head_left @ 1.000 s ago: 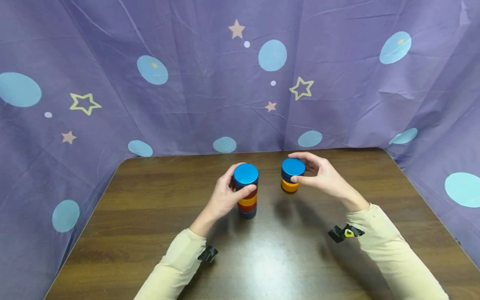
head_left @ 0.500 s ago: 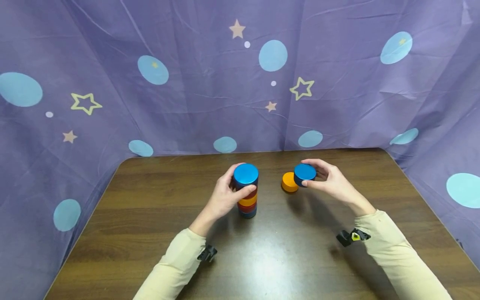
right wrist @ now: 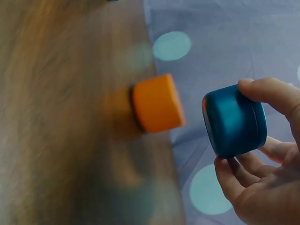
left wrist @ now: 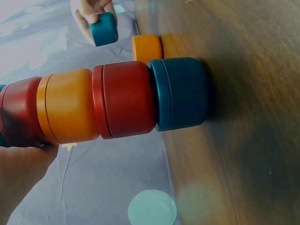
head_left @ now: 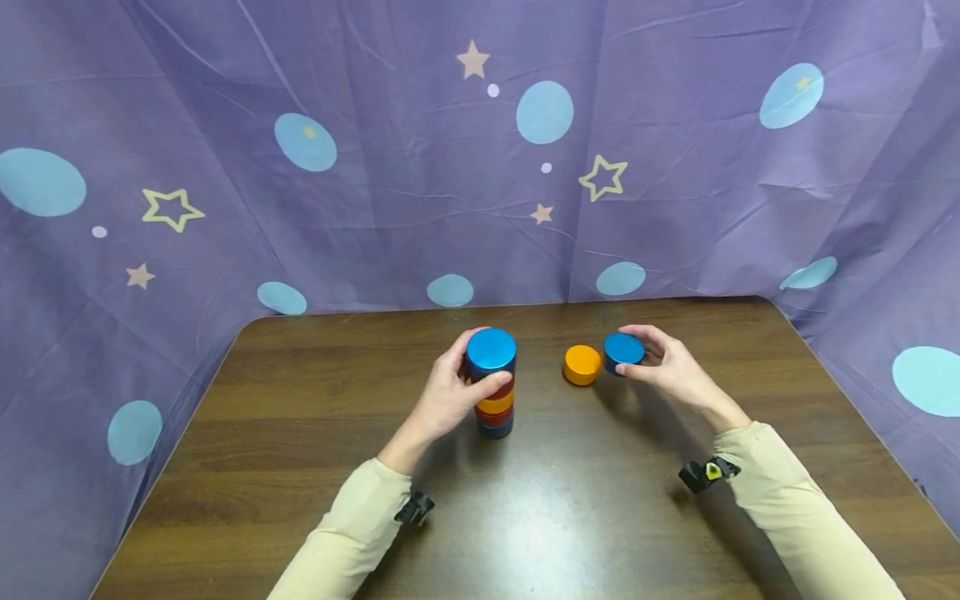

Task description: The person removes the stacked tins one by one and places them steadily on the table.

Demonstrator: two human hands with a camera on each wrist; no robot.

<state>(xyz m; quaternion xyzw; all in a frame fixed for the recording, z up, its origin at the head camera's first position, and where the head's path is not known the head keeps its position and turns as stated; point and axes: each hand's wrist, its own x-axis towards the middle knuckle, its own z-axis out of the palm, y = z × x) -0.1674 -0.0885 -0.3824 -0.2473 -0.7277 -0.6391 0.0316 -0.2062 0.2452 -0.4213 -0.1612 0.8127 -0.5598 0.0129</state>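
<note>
Right grip (head_left: 671, 368) holds blue canister (head_left: 623, 350); left grip (head_left: 444, 393), stack (head_left: 496, 405).

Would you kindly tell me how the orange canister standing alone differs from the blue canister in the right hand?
The orange canister stands on the table; the blue canister is held clear of it. No hand touches the orange canister, while the right hand grips the blue canister. Both are short, round and flat-topped.

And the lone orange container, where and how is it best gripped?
Probably come from above and pinch the lone orange container across its round wall: it stands upright, nothing on top, with the stack on its left and a held blue container on its right.
</note>
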